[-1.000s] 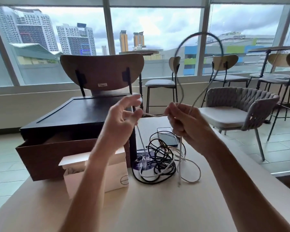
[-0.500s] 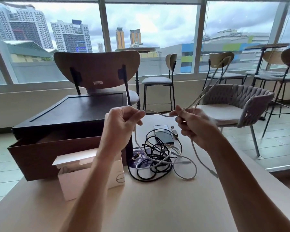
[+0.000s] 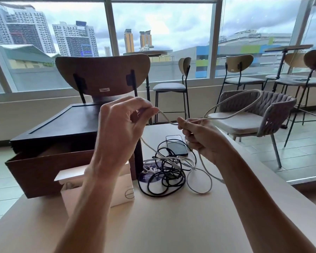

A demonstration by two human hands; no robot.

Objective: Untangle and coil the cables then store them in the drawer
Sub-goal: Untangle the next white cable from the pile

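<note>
A person sits at a pale counter (image 3: 171, 225), both hands raised above a tangle (image 3: 169, 170) of black and white cables, the landmark here. The left hand (image 3: 120, 132) hovers above and left of the tangle, its fingertips pinched shut on a white cable (image 3: 233, 101). The right hand (image 3: 201, 137), above and right of the tangle, is closed in a fist round the same cable, with a loop of it arching out to the right and back into the fist. The short span drawn between the hands suggests the person is feeding cable into the fist to build a coil. From the fist the cable drops to the counter just right of the tangle, its lower part seemingly still caught among the black strands. A phone (image 3: 176, 145) lies just behind the tangle. Left of the tangle a dark wooden drawer (image 3: 44, 170) stands pulled open, ready to take the coils, with a white box (image 3: 98, 187) in front of it.
</note>
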